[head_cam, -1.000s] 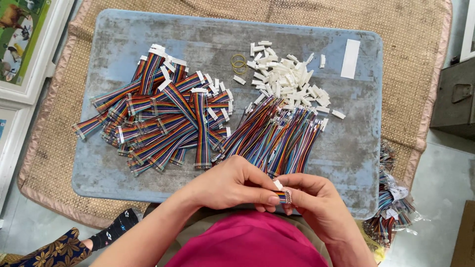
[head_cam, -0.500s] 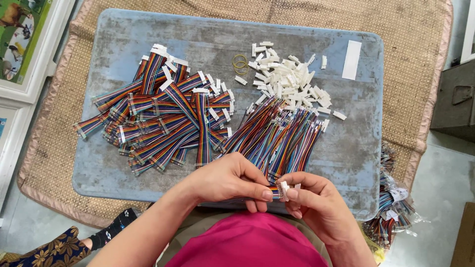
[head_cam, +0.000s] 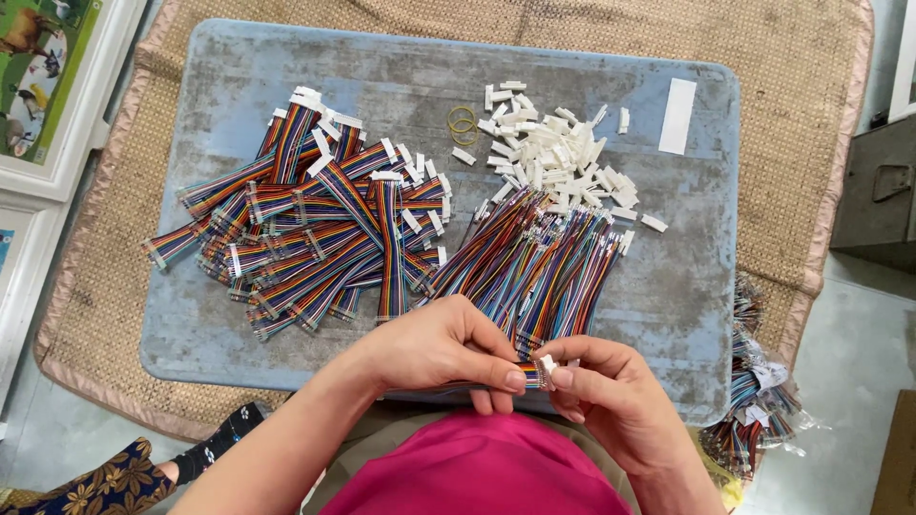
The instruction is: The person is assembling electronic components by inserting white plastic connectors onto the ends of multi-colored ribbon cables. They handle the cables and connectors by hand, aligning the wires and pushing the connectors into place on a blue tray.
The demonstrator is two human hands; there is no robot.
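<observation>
My left hand [head_cam: 448, 348] pinches the end of a short rainbow ribbon cable [head_cam: 530, 375] just above my lap. Against that same end my right hand [head_cam: 611, 391] holds a small white plastic connector [head_cam: 548, 363] between thumb and forefinger. Both hands meet at the near edge of a worn blue-grey board [head_cam: 668, 286]. Just beyond them lies a fanned bundle of bare-ended rainbow cables [head_cam: 539, 262]. Farther back sits a heap of loose white connectors [head_cam: 553, 157]. A pile of cables fitted with white connectors [head_cam: 315, 229] covers the board's left half.
Two yellow rubber bands [head_cam: 462, 120] and a white paper strip [head_cam: 677, 115] lie near the board's far edge. The board rests on a woven mat [head_cam: 801, 143]. Bagged cable bundles [head_cam: 754, 401] lie at the right; framed pictures [head_cam: 43, 86] at the left; a grey metal box [head_cam: 883, 191] at far right.
The hands have drawn closer together and slightly lower. The white connector in my right hand has moved up against the cable end held by my left.
</observation>
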